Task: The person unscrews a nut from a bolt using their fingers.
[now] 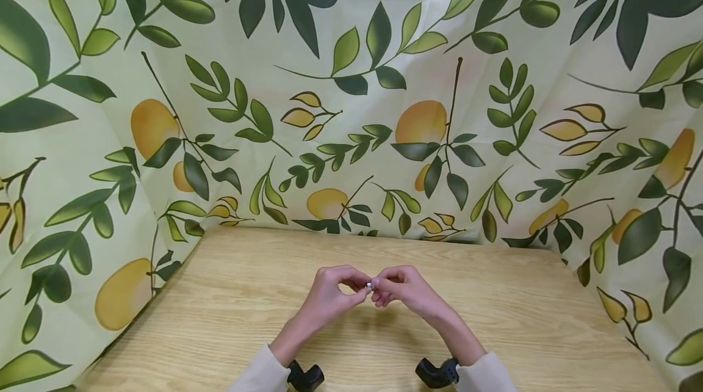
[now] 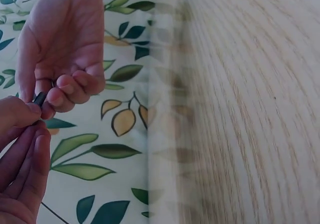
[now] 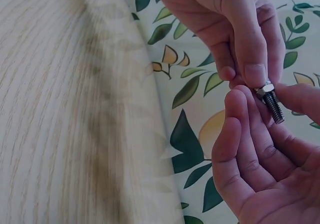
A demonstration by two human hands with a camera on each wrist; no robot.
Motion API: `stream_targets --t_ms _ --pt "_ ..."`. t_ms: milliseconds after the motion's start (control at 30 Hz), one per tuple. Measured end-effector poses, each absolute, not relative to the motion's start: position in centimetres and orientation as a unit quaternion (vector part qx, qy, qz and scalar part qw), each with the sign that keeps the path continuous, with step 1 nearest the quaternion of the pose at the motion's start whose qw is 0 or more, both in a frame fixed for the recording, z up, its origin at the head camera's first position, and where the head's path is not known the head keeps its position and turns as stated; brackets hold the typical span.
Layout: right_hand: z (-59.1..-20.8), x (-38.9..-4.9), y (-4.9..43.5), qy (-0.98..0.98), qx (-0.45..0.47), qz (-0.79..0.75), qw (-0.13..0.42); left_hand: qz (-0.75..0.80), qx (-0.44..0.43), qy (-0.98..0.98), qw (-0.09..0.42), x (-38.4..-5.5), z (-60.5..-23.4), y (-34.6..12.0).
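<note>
The left hand (image 1: 336, 291) is pinching a small threaded bolt (image 3: 273, 106) between thumb and fingers, the grip narrow. The right hand (image 1: 412, 291), coming from the right, is closing thumb and fingers on the same bolt. The bolt is sitting between the two hands, over the table (image 1: 219, 319), with the patterned cloth (image 1: 351, 154) hanging on the far side. A hex piece (image 3: 266, 89) (nut or head, not determinable here) is sitting on it, bare thread projecting beyond. Judged progress: the handwork appears to be under way; release is remaining undone. Whether the hex piece is turning cannot be told.
</note>
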State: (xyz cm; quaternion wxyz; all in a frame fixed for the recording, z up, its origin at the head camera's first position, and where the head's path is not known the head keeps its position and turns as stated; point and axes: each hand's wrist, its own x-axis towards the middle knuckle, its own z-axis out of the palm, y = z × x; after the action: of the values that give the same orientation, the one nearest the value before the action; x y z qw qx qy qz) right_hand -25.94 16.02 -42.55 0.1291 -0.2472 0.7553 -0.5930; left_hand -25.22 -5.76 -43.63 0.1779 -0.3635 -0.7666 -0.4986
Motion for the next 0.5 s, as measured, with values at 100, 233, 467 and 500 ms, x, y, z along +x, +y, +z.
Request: stream_targets --t_ms 100,233,467,500 --pt "-42.46 -25.82 16.05 0.754 -0.245 -0.595 0.129 -0.506 -0.363 -0.763 0.174 -25.17 -43.58 -5.76" --pt "-42.22 -25.63 15.97 0.756 -0.242 -0.597 0.118 -0.511 -0.363 -0.760 0.171 -25.07 -43.24 -5.91" --pt "-41.64 -25.46 15.57 0.772 -0.243 -0.581 0.090 -0.494 -0.366 -0.768 0.178 -25.08 -42.67 -6.27" --pt "-41.53 -25.40 15.53 0.774 -0.244 -0.578 0.086 -0.493 -0.366 -0.770 0.176 -25.11 -42.64 -6.30"
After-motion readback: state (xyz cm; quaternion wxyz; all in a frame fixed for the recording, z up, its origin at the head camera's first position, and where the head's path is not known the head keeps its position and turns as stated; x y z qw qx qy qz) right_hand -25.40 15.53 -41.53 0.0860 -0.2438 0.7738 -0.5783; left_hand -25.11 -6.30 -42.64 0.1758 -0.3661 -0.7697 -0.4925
